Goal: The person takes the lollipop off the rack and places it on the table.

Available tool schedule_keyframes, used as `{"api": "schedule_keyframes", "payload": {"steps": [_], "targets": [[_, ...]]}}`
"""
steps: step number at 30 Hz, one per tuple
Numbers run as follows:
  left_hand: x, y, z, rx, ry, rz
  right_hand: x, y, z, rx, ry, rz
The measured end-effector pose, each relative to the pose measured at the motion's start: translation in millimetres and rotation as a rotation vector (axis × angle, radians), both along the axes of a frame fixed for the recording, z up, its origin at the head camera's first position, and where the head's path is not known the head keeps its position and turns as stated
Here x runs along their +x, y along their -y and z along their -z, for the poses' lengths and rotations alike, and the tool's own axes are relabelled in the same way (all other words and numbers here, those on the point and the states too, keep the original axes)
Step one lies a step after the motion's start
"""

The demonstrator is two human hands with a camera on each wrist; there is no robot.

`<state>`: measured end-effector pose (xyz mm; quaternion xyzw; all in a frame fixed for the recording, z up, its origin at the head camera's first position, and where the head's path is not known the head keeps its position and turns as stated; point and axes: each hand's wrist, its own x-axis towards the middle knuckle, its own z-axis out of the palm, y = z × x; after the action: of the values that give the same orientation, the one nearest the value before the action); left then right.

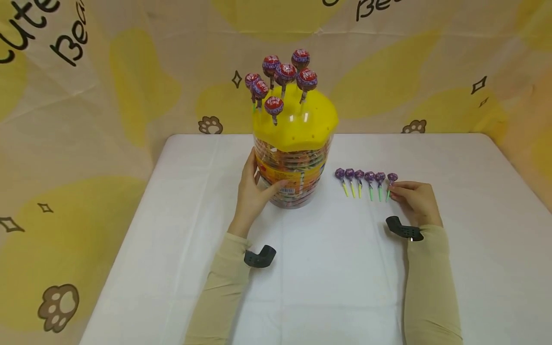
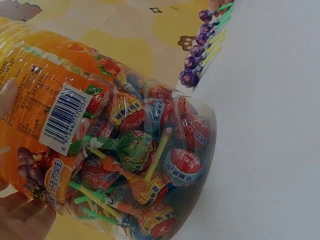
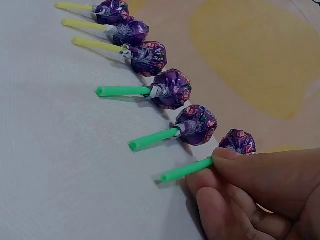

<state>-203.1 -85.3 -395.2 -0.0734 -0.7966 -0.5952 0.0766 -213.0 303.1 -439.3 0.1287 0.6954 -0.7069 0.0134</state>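
My left hand [image 1: 253, 191] grips the side of a big clear candy jar [image 1: 297, 167] with a yellow lid [image 1: 302, 124]. Several purple-and-red lollipops [image 1: 285, 74] stand upright in the lid, and small holes show along its front. Through the jar's wall in the left wrist view, wrapped lollipops [image 2: 137, 150] fill the inside beside a barcode label [image 2: 65, 119]. On the right, my right hand [image 1: 414, 196] pinches the green stick of a purple lollipop [image 3: 187, 170] between thumb and fingers, at the right end of a row of purple lollipops [image 1: 360, 176].
The row's other sticks are yellow [image 3: 97, 44] on the left and green [image 3: 154, 139] nearer my right hand. A white table [image 1: 327, 268] lies under everything. Behind it hangs a yellow patterned cloth [image 1: 379, 72]. Each wrist wears a black camera mount [image 1: 260, 257].
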Motion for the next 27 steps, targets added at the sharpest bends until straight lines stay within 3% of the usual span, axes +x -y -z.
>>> {"api": "schedule_keyframes", "payload": {"steps": [8, 15, 23, 27], "targets": [[0.4, -0.1, -2.9, 0.005, 0.002, -0.002, -1.9, 1.0, -1.5, 0.018, 0.019, 0.009], [2.7, -0.3, -1.8, -0.001, 0.039, -0.005, 0.2, 3.1, -0.9, 0.232, 0.057, 0.004], [2.4, -1.2, -1.1, 0.006, 0.032, -0.005, -1.2, 3.6, 0.3, 0.223, 0.058, 0.019], [2.0, -0.8, -1.9, 0.005, 0.03, -0.008, -3.1, 5.2, -0.9, 0.282, 0.079, 0.023]]}}
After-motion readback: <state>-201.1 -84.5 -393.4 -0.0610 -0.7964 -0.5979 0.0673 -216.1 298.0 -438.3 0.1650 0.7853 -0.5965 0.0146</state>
